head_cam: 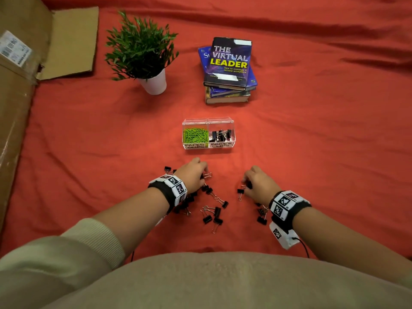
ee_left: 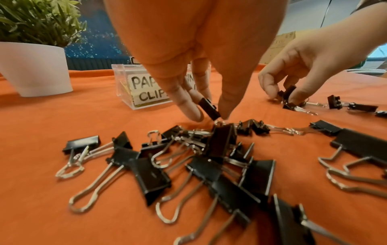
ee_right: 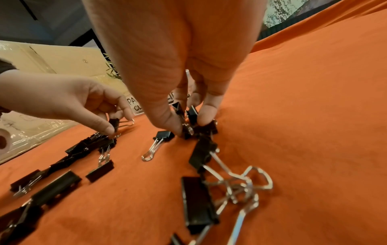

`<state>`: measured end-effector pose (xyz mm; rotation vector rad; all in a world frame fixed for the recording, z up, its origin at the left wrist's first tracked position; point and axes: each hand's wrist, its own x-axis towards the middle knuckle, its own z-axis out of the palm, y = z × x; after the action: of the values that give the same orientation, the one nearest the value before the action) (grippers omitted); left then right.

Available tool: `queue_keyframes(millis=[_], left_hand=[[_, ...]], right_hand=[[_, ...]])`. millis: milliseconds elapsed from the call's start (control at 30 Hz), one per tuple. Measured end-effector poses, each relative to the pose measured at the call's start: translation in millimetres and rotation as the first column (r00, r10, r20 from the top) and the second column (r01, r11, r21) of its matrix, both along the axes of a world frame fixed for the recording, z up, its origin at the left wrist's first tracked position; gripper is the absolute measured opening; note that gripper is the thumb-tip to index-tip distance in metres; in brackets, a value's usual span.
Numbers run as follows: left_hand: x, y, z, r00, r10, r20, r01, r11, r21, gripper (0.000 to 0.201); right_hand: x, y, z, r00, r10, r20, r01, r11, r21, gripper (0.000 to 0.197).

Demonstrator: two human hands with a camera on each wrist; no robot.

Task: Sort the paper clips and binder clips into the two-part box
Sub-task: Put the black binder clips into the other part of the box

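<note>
A clear two-part box [head_cam: 208, 122] stands on the red cloth; its left part, labelled PAPER CLIPS, holds green paper clips [head_cam: 195, 136], and its right part, labelled BINDER CLIPS, holds black binder clips [head_cam: 221, 135]. Several loose black binder clips [head_cam: 211, 211] lie scattered nearer me. My left hand [head_cam: 193, 173] pinches one small binder clip [ee_left: 209, 108] between thumb and fingers above the pile. My right hand [head_cam: 259, 184] grips binder clips [ee_right: 189, 116] with its fingertips down on the cloth, and another clip [head_cam: 240, 192] lies just beside it.
A potted plant [head_cam: 142, 52] in a white pot stands at the back left. A stack of books [head_cam: 229, 70] sits behind the box. A cardboard carton [head_cam: 20, 63] runs along the left edge. More binder clips [head_cam: 262, 216] lie under my right wrist.
</note>
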<state>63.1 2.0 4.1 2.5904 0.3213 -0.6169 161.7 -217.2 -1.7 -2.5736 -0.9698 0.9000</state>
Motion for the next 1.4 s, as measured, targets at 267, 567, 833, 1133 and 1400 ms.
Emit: queue_keyframes(millis=[267, 567, 833, 1133, 1400], left_hand=[[-7, -11, 4, 0.986, -0.143, -0.082, 0.131, 0.982, -0.134, 0.035], [-12, -19, 2, 0.948, -0.289, -0.131, 0.301, 0.95, 0.083, 0.025], [-14, -19, 1, 0.938, -0.341, -0.066, 0.347, 0.929, 0.129, 0.021], [-17, -22, 0, 0.948, -0.319, -0.011, 0.315, 0.93, 0.189, 0.036], [-8, -13, 9, 0.99, -0.1, 0.098, 0.101, 0.995, 0.002, 0.024]], right_hand=[[2, 3, 4, 0.999, -0.017, -0.045, 0.022, 0.993, 0.113, 0.013], [-16, 7, 1, 0.974, 0.227, -0.027, -0.228, 0.972, -0.055, 0.029], [-16, 3, 3, 0.983, 0.176, -0.054, -0.176, 0.984, 0.0, 0.026], [28, 40, 22, 0.96, -0.211, -0.184, 0.249, 0.944, 0.218, 0.019], [78, 117, 46, 0.981, -0.195, 0.01, 0.179, 0.918, 0.353, 0.018]])
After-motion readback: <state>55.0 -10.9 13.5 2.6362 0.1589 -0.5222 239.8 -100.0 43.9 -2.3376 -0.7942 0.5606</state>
